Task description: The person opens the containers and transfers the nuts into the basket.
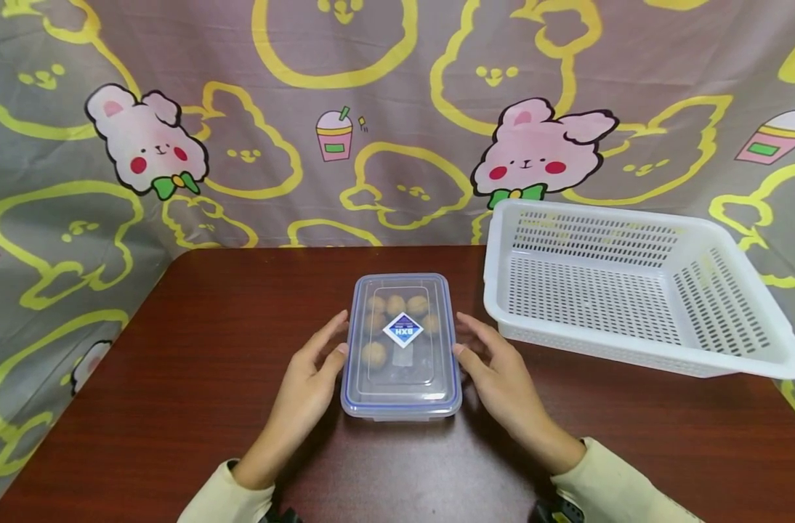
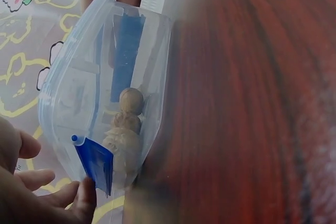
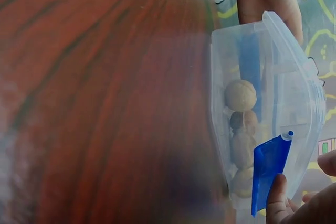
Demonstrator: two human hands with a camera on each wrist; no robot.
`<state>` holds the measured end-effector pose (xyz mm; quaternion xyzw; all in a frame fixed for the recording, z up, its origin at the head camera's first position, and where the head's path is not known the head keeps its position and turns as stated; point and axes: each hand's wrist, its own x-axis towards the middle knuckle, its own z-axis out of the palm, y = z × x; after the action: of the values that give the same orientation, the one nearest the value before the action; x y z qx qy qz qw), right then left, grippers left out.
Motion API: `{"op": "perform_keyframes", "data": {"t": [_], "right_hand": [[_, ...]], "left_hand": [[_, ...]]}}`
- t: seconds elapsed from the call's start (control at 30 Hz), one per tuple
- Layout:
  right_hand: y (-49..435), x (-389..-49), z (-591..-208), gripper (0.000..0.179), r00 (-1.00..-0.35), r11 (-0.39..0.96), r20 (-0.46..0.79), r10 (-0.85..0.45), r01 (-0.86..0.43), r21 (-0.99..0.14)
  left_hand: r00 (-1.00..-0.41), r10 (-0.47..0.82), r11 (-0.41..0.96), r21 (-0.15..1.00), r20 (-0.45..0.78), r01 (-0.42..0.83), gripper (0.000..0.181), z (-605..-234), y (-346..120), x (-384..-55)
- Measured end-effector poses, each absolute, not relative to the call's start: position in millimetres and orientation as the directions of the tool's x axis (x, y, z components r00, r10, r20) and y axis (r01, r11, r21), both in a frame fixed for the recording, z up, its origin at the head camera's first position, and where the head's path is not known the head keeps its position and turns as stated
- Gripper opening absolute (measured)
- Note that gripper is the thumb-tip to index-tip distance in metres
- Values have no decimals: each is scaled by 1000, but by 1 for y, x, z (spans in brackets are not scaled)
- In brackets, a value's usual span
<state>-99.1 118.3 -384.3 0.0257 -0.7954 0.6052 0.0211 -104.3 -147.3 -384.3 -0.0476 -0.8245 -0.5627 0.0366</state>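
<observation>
A clear plastic food container [image 1: 404,404] with a blue-edged lid stands on the table between both hands. Several walnuts [image 1: 374,354] show through the lid, mostly towards the far end. My left hand [image 1: 306,385] is at the container's left side, thumb by the lid's edge. In the left wrist view its fingertips touch a blue side latch [image 2: 97,167], which slants outward from the wall. My right hand [image 1: 507,388] mirrors it on the right side. A fingertip there meets the other blue latch [image 3: 270,169], also angled away from the wall.
A white perforated plastic basket [image 1: 587,341] stands at the right, beyond my right hand. The dark red-brown table [image 1: 240,312] reaches back to a patterned cloth [image 1: 397,94] hung behind and along the left side.
</observation>
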Motion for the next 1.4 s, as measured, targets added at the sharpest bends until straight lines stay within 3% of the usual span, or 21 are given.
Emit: {"op": "perform_keyframes", "data": {"t": [0.6,1.4], "right_hand": [[119,-105,-372,58,-997,386,58,-48,-72,-920],[117,-103,-361,49,-996,415,81,-44,-92,-905]], "left_hand": [[-998,28,321,945,50,57,50,-384,-151,-109],[-995,39,396,912,93,101,46,-376,-147,-107]]}}
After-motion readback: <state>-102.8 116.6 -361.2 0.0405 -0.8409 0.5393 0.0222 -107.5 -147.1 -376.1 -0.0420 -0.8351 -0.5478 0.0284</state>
